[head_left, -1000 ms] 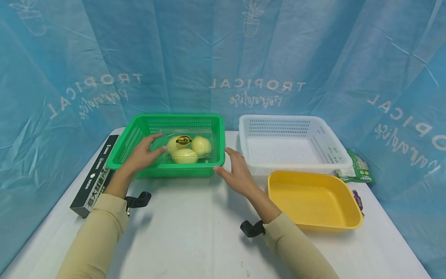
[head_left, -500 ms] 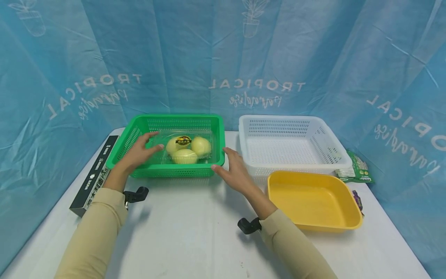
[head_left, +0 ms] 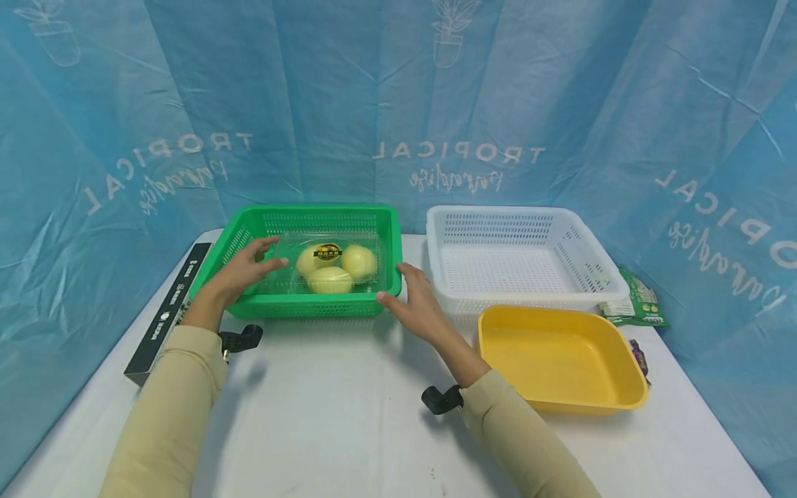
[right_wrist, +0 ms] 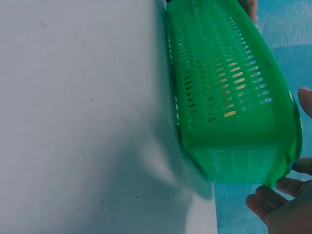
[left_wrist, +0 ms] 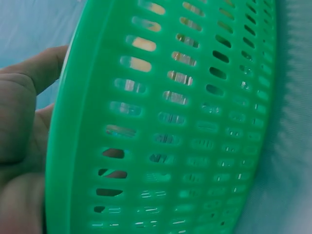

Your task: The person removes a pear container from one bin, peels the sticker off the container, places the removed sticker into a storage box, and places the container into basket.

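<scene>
A green slotted basket [head_left: 311, 304] stands at the back left of the table. Inside it lies a clear plastic box [head_left: 286, 273] with a black label, holding three round pale yellow-green fruits [head_left: 359, 261]. My left hand [head_left: 243, 268] is over the basket's left front part, thumb and fingers spread apart, fingertips at the box's left end. The left wrist view shows the basket's slotted side, with part of the hand hidden behind its rim. My right hand [head_left: 418, 304] is at the basket's right front corner, fingers extended along the outside; in the right wrist view its fingertips [right_wrist: 261, 202] are right at the rim.
A white slotted basket [head_left: 523, 301] stands at the back right, with a yellow tray [head_left: 560, 366] in front. Beyond them are a green packet [head_left: 644, 304] and a small purple-wrapped item [head_left: 639, 356]. A long black box [head_left: 165, 321] lies along the left edge. Blue curtains enclose the table.
My left hand has shifted a little left, away from the fruits. My right hand has edged slightly left along the basket's corner. The basket and box look almost unmoved.
</scene>
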A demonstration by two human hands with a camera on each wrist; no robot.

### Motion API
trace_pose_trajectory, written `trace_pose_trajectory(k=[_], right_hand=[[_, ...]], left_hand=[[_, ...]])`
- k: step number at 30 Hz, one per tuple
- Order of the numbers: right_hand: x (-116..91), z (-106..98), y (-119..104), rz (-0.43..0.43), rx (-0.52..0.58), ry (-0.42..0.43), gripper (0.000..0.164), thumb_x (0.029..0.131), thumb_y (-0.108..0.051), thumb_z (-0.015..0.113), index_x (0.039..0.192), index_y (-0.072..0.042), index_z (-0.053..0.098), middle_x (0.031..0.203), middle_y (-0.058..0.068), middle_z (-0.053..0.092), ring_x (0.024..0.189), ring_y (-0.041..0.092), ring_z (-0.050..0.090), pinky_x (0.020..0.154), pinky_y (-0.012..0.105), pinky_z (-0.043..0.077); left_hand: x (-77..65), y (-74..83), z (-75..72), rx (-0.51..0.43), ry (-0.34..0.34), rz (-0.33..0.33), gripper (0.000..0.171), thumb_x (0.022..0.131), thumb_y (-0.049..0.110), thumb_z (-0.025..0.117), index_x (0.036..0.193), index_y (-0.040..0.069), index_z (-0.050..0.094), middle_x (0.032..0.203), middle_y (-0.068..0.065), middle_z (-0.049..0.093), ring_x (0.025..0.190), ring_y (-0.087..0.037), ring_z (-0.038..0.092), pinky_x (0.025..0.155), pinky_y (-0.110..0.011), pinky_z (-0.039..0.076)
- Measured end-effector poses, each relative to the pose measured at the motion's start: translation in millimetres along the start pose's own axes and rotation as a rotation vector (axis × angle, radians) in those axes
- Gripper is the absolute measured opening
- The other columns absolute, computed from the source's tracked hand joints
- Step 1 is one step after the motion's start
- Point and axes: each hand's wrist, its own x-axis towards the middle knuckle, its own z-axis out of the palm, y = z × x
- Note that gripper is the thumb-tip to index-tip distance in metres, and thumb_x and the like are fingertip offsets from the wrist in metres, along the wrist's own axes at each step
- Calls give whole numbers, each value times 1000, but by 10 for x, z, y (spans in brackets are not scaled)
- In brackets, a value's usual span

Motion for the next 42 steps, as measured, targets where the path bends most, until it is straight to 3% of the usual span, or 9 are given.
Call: trace_pose_trajectory(k=[11,22,29,42], right_hand=[[26,20,18,-5,0,-1,74,90,-49,55,149,-15,25,154,10,25,143,30,27,113,54,30],[63,52,19,9,6,-4,75,90,-49,54,149,-14,24,154,11,26,139,30,31,110,53,33],[70,67,28,7,16,2,75,90,-47,56,149,-13,24,154,12,26,137,31,35,109,53,34],[82,61,26,-7,11,17,74,90,-45,57,148,-12,26,153,13,28,135,31,37,108,51,36]], left_hand=[[41,-16,-40,3,-69,-45,86,90,46,57,153,22,5,159,-20,-5,145,-45,4,111,-64,22],[43,-37,-39,-64,-117,-72,88,89,42,61,153,24,4,158,-23,-7,143,-49,5,110,-66,20],[70,-54,-18,-58,-129,-85,82,93,33,58,153,27,2,156,-27,-6,142,-51,3,108,-70,19],[65,4,-3,-20,-114,-117,85,91,40,58,152,32,-1,157,-25,-6,141,-53,4,106,-72,18]])
